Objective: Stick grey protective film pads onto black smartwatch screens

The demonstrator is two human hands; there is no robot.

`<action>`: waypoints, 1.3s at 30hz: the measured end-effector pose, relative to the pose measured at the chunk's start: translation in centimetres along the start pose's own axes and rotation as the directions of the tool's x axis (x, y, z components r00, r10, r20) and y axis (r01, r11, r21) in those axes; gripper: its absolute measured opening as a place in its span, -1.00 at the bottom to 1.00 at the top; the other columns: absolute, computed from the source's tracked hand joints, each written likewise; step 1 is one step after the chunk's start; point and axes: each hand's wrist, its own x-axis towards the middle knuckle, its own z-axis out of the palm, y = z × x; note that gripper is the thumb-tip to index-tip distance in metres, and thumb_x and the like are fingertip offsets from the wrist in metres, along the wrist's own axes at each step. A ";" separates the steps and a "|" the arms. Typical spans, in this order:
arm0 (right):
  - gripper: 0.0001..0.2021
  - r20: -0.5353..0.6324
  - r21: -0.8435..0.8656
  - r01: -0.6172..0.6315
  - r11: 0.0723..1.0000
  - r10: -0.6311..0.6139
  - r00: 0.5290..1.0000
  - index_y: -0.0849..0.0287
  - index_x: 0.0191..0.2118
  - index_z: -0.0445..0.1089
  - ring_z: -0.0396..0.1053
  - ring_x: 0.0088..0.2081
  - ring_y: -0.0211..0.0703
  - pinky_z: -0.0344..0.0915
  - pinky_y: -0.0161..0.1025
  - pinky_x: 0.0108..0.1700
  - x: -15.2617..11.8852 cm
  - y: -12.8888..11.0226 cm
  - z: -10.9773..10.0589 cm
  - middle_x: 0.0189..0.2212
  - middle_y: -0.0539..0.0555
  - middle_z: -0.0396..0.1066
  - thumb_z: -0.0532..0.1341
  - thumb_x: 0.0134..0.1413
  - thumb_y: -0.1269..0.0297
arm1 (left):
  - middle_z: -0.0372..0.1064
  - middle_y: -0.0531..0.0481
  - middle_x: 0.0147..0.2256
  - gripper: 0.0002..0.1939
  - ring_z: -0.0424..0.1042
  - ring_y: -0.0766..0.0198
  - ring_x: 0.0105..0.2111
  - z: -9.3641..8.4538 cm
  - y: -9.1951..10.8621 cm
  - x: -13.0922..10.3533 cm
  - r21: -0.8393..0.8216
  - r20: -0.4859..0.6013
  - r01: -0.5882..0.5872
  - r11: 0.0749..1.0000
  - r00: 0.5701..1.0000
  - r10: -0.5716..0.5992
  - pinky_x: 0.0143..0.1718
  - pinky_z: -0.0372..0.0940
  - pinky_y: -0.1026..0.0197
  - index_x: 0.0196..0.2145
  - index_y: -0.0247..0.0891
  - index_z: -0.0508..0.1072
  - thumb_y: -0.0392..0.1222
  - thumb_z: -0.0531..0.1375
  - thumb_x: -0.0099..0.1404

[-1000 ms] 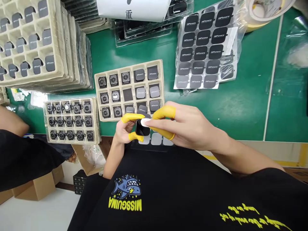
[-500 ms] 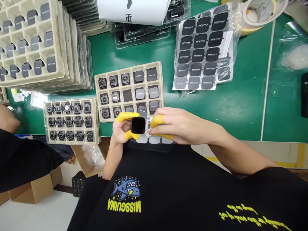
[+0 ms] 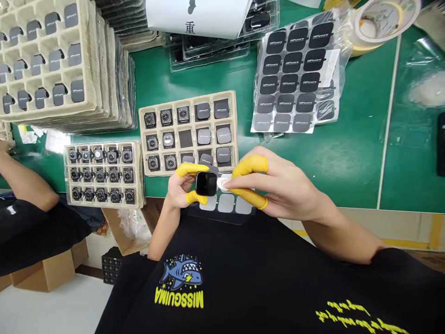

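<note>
Between the yellow-covered thumb and finger of my left hand (image 3: 184,187) is a black square watch face (image 3: 206,183), screen up. My right hand (image 3: 267,183), also with yellow finger covers, pinches a small round white piece (image 3: 223,183) just right of the watch. Under both hands lies a clear sheet with pale square stickers (image 3: 226,203) at the table's front edge. Just beyond, a beige tray (image 3: 188,94) holds watch modules in its left columns and dark square labels mostly on the right; one middle cell shows only a dark pad.
A second tray of watches (image 3: 100,165) stands at the left, below tall stacked trays (image 3: 104,69). Printed black label sheets (image 3: 288,83) lie at the back right beside tape rolls (image 3: 382,23). Another person's arm (image 3: 29,178) reaches in from the left edge.
My right hand has moved up and right, showing the round white piece more clearly. My left hand and the watch have shifted slightly right. The other person's arm reaches further in.
</note>
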 end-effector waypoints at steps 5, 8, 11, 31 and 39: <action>-0.76 0.053 -0.174 0.136 0.975 -0.129 0.990 0.10 0.16 0.52 0.46 -0.17 -0.07 0.38 -0.12 -0.18 0.0 -1.1 1.2 -0.22 0.07 0.60 0.25 0.51 0.44 | 0.72 -0.14 -0.09 -0.18 0.75 0.01 -0.08 0.1 -0.8 -0.3 0.099 0.033 0.010 0.995 0.999 -0.014 0.03 0.64 0.08 0.06 -0.17 0.70 0.35 0.65 -0.05; -0.76 0.004 -0.308 0.189 0.932 -0.197 0.980 0.14 0.13 0.54 0.50 -0.09 -0.02 0.35 -0.10 -0.19 0.1 -1.2 2.4 -0.23 0.09 0.62 0.24 0.49 0.48 | 0.71 -0.14 -0.09 -0.20 0.74 0.04 -0.09 0.3 -1.0 -0.1 0.162 0.091 0.011 0.987 0.996 -0.026 0.01 0.63 0.08 0.13 -0.16 0.67 0.36 0.60 0.07; -0.74 -0.094 -0.429 0.140 0.892 -0.199 0.976 0.18 0.14 0.55 0.49 -0.11 0.02 0.31 -0.08 -0.24 0.2 -0.3 3.6 -0.26 0.13 0.62 0.22 0.47 0.50 | 0.70 -0.15 -0.07 -0.17 0.73 0.04 -0.08 0.4 -1.3 0.1 0.171 0.094 -0.010 0.985 0.996 -0.006 0.01 0.63 0.08 0.19 -0.16 0.63 0.37 0.57 0.11; -0.63 -0.206 -0.207 -0.101 0.973 0.057 0.977 -0.04 0.18 0.57 0.48 -0.22 -0.07 0.44 -0.12 -0.20 -0.5 -0.9 2.6 -0.19 0.07 0.59 0.36 0.36 0.49 | 0.72 -0.10 -0.08 -0.27 0.76 0.09 -0.12 0.3 -0.6 0.4 0.080 -0.016 -0.097 0.992 0.995 0.098 -0.05 0.61 0.18 0.12 -0.12 0.68 0.22 0.65 0.08; -0.60 -0.078 -0.125 0.034 0.992 -0.044 0.996 0.05 0.18 0.53 0.41 -0.18 -0.07 0.42 -0.13 -0.16 0.4 0.0 3.0 -0.18 0.10 0.58 0.19 0.40 0.60 | 0.73 -0.12 -0.07 -0.20 0.76 0.05 -0.10 0.0 -0.9 0.2 0.052 -0.001 -0.041 0.998 0.999 0.041 -0.04 0.61 0.17 0.11 -0.15 0.68 0.20 0.69 -0.04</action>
